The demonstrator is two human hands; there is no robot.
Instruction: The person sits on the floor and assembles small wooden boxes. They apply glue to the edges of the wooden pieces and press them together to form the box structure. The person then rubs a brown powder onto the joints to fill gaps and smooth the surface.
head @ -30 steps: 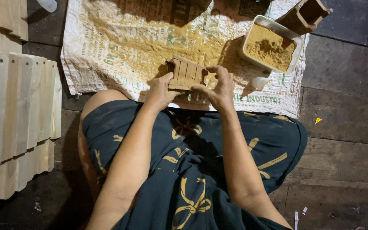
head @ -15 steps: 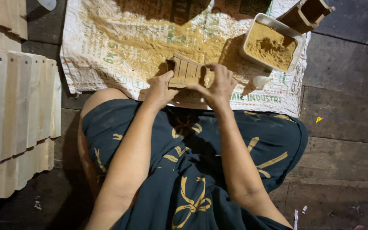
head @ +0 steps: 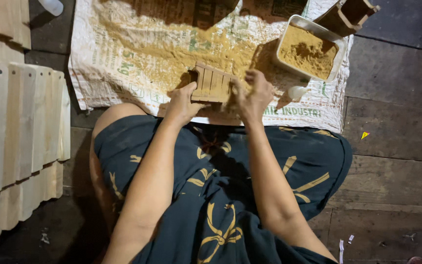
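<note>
Fingers (head: 250, 78) on wooden frame (head: 212, 84) (tub (head: 283, 43) beside)

So the person's sitting on the plank floor (head: 396, 161) with a woven sack (head: 123, 63) lying in front of their knees. A tub (head: 308, 49) of powder's sitting on its right part, and boards (head: 15, 132) are lying stacked off left.
</note>
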